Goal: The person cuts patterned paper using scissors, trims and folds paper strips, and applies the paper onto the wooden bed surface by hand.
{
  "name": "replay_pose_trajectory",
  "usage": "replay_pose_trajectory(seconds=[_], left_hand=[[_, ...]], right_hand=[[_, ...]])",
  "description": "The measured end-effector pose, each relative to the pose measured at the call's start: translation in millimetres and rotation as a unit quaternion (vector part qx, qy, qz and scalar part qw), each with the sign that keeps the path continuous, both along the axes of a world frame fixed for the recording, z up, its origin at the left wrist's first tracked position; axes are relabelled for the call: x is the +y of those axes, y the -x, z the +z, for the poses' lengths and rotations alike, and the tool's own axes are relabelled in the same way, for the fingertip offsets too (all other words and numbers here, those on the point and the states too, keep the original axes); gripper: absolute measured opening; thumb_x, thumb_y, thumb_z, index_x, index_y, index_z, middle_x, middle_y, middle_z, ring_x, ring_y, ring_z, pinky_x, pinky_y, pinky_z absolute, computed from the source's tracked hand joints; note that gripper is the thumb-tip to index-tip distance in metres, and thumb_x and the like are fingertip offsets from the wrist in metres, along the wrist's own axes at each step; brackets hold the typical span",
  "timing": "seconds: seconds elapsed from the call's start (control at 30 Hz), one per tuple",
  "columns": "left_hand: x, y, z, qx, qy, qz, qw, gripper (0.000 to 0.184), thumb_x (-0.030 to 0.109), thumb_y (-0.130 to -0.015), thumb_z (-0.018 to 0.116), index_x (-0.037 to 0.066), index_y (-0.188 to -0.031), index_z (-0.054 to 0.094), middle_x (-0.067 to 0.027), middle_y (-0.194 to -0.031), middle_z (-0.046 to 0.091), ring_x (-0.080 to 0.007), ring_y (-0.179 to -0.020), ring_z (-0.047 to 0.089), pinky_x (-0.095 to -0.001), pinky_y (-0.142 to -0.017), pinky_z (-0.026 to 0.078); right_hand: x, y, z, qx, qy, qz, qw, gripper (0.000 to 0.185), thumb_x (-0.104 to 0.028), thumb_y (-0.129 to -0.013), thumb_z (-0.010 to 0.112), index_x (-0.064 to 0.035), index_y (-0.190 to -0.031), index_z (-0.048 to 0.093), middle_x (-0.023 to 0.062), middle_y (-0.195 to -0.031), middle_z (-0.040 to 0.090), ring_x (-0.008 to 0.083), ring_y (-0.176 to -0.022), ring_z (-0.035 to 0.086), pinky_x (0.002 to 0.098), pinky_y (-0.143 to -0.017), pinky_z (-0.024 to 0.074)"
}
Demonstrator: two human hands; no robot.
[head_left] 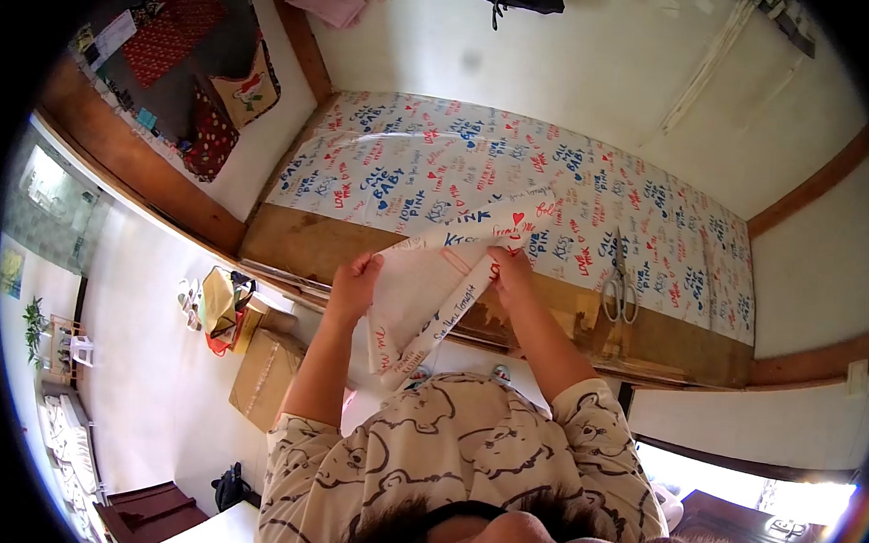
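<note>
My left hand [357, 280] pinches the left edge of a loose piece of printed paper [410, 295]. On the other side, my right hand [511, 272] grips the same piece near its folded edge. The piece is partly folded over, with a pale, plain side and red and blue lettering showing, and its lower end hangs in front of my shirt. Behind it, a sheet with the same lettering [400, 165] covers most of a shelf-like surface. To the right of my right hand lie scissors [619, 295], across the sheet and the brown front strip.
A bare brown strip [301, 243] runs along the front of the surface, with walls around its back and sides. Cardboard boxes [266, 381] and bags [219, 300] stand on the floor at left. A dark fabric hanging [179, 57] is on the left wall.
</note>
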State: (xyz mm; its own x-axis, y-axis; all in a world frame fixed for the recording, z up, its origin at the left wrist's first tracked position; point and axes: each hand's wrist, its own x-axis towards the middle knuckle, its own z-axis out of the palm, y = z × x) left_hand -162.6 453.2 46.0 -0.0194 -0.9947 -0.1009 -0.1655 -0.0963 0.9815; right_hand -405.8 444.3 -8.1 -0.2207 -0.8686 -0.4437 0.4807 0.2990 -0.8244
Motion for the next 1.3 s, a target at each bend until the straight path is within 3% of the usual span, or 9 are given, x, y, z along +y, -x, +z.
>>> replay_pose_trajectory(seconds=[0.3, 0.5, 0.57, 0.7, 0.87, 0.97, 1.13, 1.23, 1.3], left_hand=[[19.0, 8.0, 30.9, -0.161, 0.045, -0.057, 0.984, 0.018, 0.018, -0.082, 0.053, 0.001, -0.077, 0.055, -0.0012, -0.06, 0.047, -0.0064, -0.056, 0.04, -0.0236, -0.049, 0.035], [40.8, 27.1, 41.4, -0.119, 0.278, -0.373, 0.877, 0.027, 0.022, -0.078, 0.058, 0.005, -0.099, 0.055, -0.0078, -0.088, 0.058, -0.0161, -0.073, 0.057, -0.0272, -0.068, 0.046], [37.0, 21.9, 31.8, -0.097, 0.063, -0.268, 0.956, 0.036, 0.024, -0.078, 0.06, 0.005, -0.107, 0.052, -0.0099, -0.097, 0.057, -0.0183, -0.084, 0.056, -0.0299, -0.075, 0.044], [15.6, 21.9, 20.3, -0.167, 0.018, -0.236, 0.957, 0.044, 0.028, -0.077, 0.062, 0.002, -0.11, 0.049, -0.0127, -0.103, 0.054, -0.0168, -0.089, 0.053, -0.0285, -0.078, 0.043], [6.8, 33.3, -3.4, 0.039, -0.173, -0.409, 0.895, 0.055, 0.028, -0.076, 0.062, 0.001, -0.119, 0.041, -0.0102, -0.103, 0.055, -0.0158, -0.088, 0.054, -0.0272, -0.078, 0.043], [10.3, 41.4, -5.3, 0.072, -0.262, -0.373, 0.887, 0.056, 0.022, -0.075, 0.064, 0.0, -0.12, 0.04, -0.0085, -0.104, 0.056, -0.0153, -0.09, 0.054, -0.0276, -0.078, 0.044], [14.1, 43.1, -13.2, 0.069, -0.204, -0.304, 0.928, 0.055, 0.016, -0.07, 0.068, 0.0, -0.116, 0.043, -0.0088, -0.102, 0.057, -0.0149, -0.088, 0.055, -0.0281, -0.078, 0.044], [10.4, 42.2, -10.7, 0.09, -0.197, -0.273, 0.937, 0.055, 0.014, -0.068, 0.07, 0.0, -0.114, 0.044, -0.0099, -0.101, 0.057, -0.016, -0.088, 0.056, -0.0291, -0.078, 0.045], [7.1, 42.9, -7.8, 0.111, -0.207, -0.271, 0.933, 0.055, 0.014, -0.067, 0.071, -0.001, -0.113, 0.045, -0.0109, -0.101, 0.057, -0.017, -0.088, 0.056, -0.0297, -0.078, 0.045]], right_hand=[[-3.5, 0.5, -2.1, -0.123, -0.058, -0.031, 0.99, 0.018, -0.02, -0.081, 0.051, -0.0073, -0.094, 0.051, 0.0063, -0.083, 0.058, 0.016, -0.069, 0.058, 0.0311, -0.056, 0.0493], [-10.6, 11.6, -13.9, -0.311, 0.089, -0.02, 0.946, 0.026, -0.027, -0.087, 0.043, -0.0032, -0.096, 0.048, 0.0121, -0.081, 0.056, 0.0235, -0.075, 0.057, 0.0375, -0.069, 0.0491], [-8.0, 13.2, -13.1, -0.297, 0.093, -0.016, 0.95, 0.026, -0.027, -0.086, 0.043, -0.0027, -0.094, 0.049, 0.0126, -0.081, 0.056, 0.0245, -0.077, 0.056, 0.0374, -0.071, 0.0487], [5.3, 10.2, 7.6, -0.4, 0.152, 0.05, 0.903, 0.029, -0.029, -0.086, 0.043, -0.0017, -0.089, 0.052, 0.0138, -0.083, 0.056, 0.0268, -0.083, 0.055, 0.0376, -0.079, 0.0461], [13.9, 2.4, 20.3, -0.381, 0.124, 0.052, 0.915, 0.036, -0.034, -0.086, 0.043, -0.0001, -0.095, 0.052, 0.016, -0.094, 0.056, 0.0273, -0.092, 0.053, 0.0351, -0.086, 0.0427], [21.0, 6.7, 34.9, -0.404, 0.139, 0.126, 0.895, 0.04, -0.037, -0.086, 0.04, -0.0006, -0.099, 0.051, 0.0162, -0.097, 0.056, 0.0262, -0.094, 0.053, 0.0362, -0.086, 0.0422], [30.2, 27.8, 26.0, -0.385, 0.152, -0.032, 0.91, 0.048, -0.042, -0.087, 0.036, -0.0032, -0.113, 0.047, 0.0133, -0.101, 0.056, 0.0237, -0.091, 0.056, 0.0373, -0.079, 0.0458], [39.5, 42.9, 7.0, -0.419, 0.049, 0.063, 0.904, 0.043, -0.038, -0.087, 0.042, -0.006, -0.115, 0.046, 0.0094, -0.104, 0.055, 0.0186, -0.087, 0.056, 0.0336, -0.076, 0.0474], [42.0, 43.0, -5.5, -0.271, 0.143, 0.118, 0.944, 0.041, -0.031, -0.082, 0.054, -0.0052, -0.112, 0.048, 0.0097, -0.104, 0.055, 0.0176, -0.09, 0.055, 0.0312, -0.075, 0.0467]])
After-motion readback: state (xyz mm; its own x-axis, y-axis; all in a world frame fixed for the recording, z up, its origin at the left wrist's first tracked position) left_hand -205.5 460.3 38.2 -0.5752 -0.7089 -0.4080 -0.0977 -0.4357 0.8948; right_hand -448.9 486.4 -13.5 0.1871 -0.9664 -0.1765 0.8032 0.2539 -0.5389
